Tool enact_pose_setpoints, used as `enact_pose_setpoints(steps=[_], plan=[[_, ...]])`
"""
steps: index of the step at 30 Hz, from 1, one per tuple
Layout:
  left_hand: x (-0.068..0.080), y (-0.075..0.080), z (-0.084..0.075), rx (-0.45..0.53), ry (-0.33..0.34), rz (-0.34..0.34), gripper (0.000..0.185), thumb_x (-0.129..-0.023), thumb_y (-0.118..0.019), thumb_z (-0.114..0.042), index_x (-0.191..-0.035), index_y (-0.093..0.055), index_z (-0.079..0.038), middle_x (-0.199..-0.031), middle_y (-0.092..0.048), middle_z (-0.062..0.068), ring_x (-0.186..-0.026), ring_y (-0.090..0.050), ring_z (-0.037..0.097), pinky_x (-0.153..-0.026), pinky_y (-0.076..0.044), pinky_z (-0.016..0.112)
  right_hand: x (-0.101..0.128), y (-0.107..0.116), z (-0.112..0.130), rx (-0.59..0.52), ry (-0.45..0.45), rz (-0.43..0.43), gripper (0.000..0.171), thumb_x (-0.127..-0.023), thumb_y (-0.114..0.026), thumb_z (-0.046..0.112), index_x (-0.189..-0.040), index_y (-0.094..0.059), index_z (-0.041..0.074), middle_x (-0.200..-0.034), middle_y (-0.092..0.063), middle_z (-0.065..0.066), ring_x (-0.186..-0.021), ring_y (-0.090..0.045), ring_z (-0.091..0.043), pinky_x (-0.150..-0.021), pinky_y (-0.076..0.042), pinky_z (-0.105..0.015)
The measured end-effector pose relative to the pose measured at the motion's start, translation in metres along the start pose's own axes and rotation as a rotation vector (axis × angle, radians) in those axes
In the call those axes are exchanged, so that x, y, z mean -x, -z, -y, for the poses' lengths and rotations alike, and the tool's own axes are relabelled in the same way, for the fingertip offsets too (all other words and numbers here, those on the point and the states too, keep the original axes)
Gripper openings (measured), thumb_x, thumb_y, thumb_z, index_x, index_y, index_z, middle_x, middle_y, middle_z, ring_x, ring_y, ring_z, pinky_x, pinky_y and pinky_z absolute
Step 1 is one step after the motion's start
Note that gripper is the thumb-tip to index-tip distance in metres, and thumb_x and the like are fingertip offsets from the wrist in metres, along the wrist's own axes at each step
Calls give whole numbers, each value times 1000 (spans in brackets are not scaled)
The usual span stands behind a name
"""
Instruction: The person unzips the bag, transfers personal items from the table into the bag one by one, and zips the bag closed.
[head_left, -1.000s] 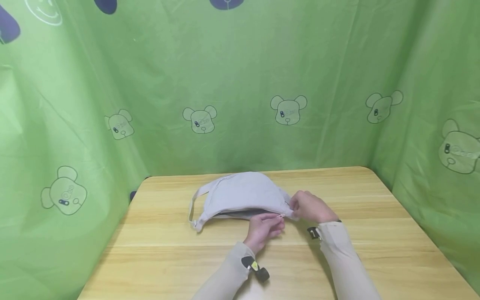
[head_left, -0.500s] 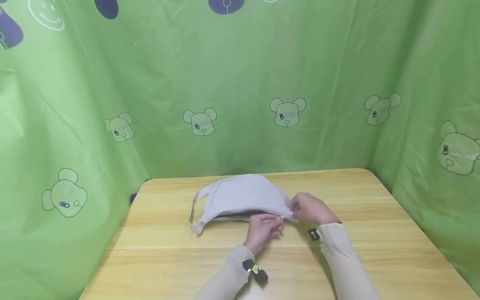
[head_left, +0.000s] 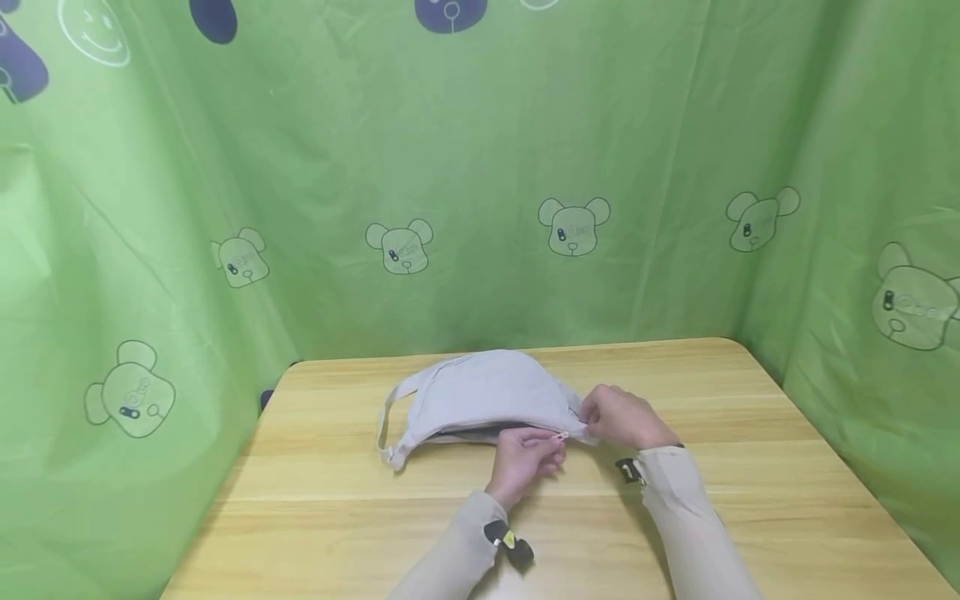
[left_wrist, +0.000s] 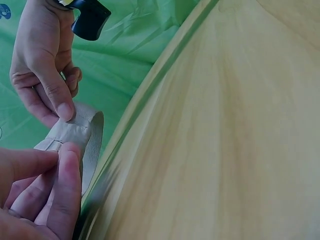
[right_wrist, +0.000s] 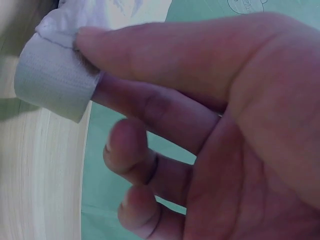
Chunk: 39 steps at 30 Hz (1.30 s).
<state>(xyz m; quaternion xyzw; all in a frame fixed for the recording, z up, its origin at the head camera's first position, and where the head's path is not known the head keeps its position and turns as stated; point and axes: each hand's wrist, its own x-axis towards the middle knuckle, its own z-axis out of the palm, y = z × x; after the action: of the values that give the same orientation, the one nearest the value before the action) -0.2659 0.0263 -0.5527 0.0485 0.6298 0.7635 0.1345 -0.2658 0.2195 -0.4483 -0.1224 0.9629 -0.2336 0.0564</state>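
Note:
A pale grey waist bag (head_left: 491, 387) lies towards the back of the table, its zipped mouth gaping along the front edge. My left hand (head_left: 519, 462) pinches the small zipper pull (head_left: 562, 436) near the right end of that opening. Beside it, my right hand (head_left: 626, 415) grips the bag's right corner, where the strap joins. In the right wrist view, thumb and forefinger pinch the webbing strap (right_wrist: 55, 75) at the corner, other fingers curled below. The left wrist view has both hands close together at the bag's end (left_wrist: 70, 132). My left fingertips partly hide the zipper.
A strap loop (head_left: 386, 417) sticks out at the bag's left end. The wooden table (head_left: 337, 533) has rounded back corners and stands against a green curtain (head_left: 480, 283) with bear prints, which also hangs along both sides.
The head view has tilted slightly, so the scene sits a little lower. Both hands keep the same hold on the zipper pull and the bag's corner, with hardly any movement.

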Motion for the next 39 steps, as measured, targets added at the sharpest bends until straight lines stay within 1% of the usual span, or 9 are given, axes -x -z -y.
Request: enact_pose_setpoints(steps=[7,18,24,30,39], plan=[[2,1,-2,-14,-21,14,18,-89,-76,-4,-105,-75,5,-98,-77,26,-69,-74,12,-65,-63,28,-1,-2,-2,9,-8,-1,19,-77,-80,5,-96,-79,9,-99,-79,-9,-89,-71,-24,-84,-57,-53],[3,1,-6,-19,-16,14,18,-89,-76,-4,-105,-76,4,-101,-76,29,-67,-73,11,-63,-62,27,-1,-2,-3,6,-9,7,19,-77,-80,4,-95,-80,10,-98,-80,-8,-86,-71,-21,-82,-58,-51],[2,1,-7,-48,-22,4,17,-88,-77,-5,-104,-77,2,-99,-77,27,-66,-73,12,-61,-62,27,-1,-1,-3,9,-14,6,19,-77,-80,5,-95,-79,11,-98,-79,-7,-84,-69,-20,-80,-57,-52],[1,3,-6,-71,-41,7,17,-88,-77,-5,-103,-77,3,-99,-76,28,-65,-73,13,-61,-61,27,-1,-1,-4,8,-13,3,20,-77,-80,5,-96,-80,11,-99,-80,-8,-86,-71,-22,-81,-57,-54],[1,3,-5,-84,-48,3,17,-88,-77,-6,-103,-77,3,-99,-77,27,-64,-73,12,-60,-61,26,-2,-3,-6,7,-11,-5,20,-77,-80,5,-96,-80,11,-98,-80,-8,-87,-71,-22,-82,-57,-54]])
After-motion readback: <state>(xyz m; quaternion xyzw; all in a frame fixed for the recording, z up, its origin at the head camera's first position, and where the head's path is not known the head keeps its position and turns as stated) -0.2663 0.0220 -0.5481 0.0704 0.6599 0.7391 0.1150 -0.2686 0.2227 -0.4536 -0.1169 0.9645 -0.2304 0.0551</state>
